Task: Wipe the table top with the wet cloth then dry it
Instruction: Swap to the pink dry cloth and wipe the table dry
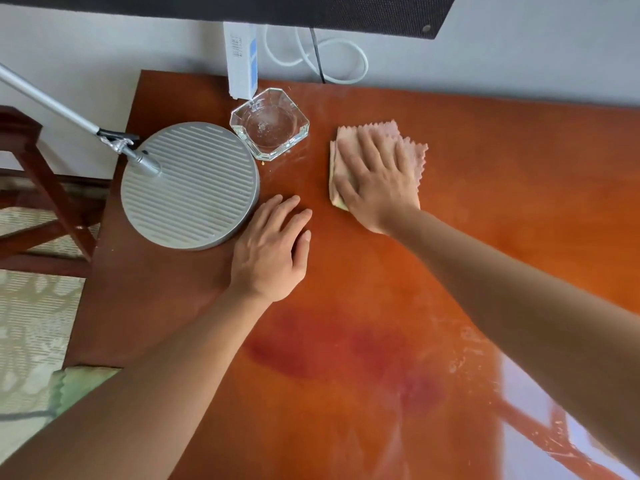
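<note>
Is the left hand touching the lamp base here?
Cannot tell. In the head view the left hand lies flat on the table right against the lamp base rim, with no gap or contact plainly visible.

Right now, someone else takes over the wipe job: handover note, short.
Right hand: flat on the folded pink cloth, pressing it to the table top at the far middle, right of the glass ashtray.
Left hand: fingers straight, resting on the table beside the round lamp base.
Done: wet streaks show near the front right.
Left: around the ashtray and lamp base, rest of the top, then drying. A green cloth lies at the near left edge.
</note>
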